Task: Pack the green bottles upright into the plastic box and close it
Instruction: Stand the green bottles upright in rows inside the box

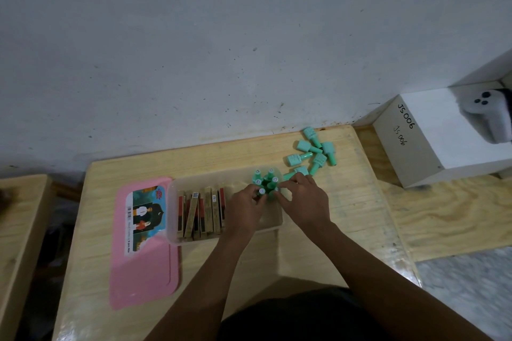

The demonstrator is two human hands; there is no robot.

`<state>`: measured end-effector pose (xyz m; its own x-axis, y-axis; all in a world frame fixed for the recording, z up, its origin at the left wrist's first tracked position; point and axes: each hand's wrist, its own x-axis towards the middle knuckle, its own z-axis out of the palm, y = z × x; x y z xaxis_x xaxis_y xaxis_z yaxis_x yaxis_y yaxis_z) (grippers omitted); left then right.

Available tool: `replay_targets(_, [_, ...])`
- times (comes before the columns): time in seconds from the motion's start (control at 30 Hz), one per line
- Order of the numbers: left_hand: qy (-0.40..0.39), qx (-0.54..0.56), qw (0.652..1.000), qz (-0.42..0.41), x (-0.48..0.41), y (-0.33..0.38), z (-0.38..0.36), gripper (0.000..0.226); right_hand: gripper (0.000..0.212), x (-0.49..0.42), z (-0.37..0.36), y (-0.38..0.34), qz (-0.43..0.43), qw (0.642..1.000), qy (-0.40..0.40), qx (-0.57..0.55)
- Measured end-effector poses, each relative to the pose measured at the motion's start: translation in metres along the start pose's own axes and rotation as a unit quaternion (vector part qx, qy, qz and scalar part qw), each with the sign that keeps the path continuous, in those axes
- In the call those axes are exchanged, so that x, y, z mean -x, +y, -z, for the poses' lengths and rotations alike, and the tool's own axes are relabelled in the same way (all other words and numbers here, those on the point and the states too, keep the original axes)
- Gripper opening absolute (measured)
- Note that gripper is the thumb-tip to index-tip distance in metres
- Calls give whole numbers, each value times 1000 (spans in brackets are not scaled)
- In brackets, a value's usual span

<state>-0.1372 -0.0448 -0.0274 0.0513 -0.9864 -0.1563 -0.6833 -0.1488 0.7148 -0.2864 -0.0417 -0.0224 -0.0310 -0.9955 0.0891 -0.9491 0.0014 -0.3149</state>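
hands meet over the right end of the plastic box (pixel 194 241), almost touching each other. left hand (pixel 245 202) pinches the near bottle (pixel 262 191) by its cap, fingers curled round it. right hand (pixel 302 196) curls its fingertips on the neighbouring bottle (pixel 277 189), just beside the first. both bottles stand upright at the near edge of a tight cluster of upright green bottles (pixel 266 178) inside the box, just beyond the fingertips. slim cartons (pixel 202 213) stand on edge in a row filling the box to the left of the left hand. pink lid (pixel 144 271) lies flat on the table (pixel 346 202) further left, its edge tucked against the box, so the box is open. loose green bottles (pixel 311 152) lie on their sides in a heap beyond the right hand, the nearest one just behind its knuckles. well off to the right of that hand sits a white carton (pixel 432 152) marked js006, with a white controller (pixel 493 116) on top.
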Motion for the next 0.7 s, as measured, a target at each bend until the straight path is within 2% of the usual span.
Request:
replay_targets(0.23, [5,5,1000,0,4,2,2,25,23,-1,0,0,-4,1000,-8,-14])
replay_targets(0.43, [11,-9,1000,15,8,-9,3,40,24,-1,-1,2,-8,999,-11,-35])
replay_targets(0.53, [-13,14,998,59,4,-10,3,50,25,-1,-2,3,-12,998,-17,-60])
replay_targets(0.63, [-64,29,995,74,-3,-7,1,41,25,0,-3,5,-15,997,-24,-76])
replay_targets(0.7, [-70,32,995,64,-4,-6,1,33,25,-1,-3,6,-19,996,-29,-81])
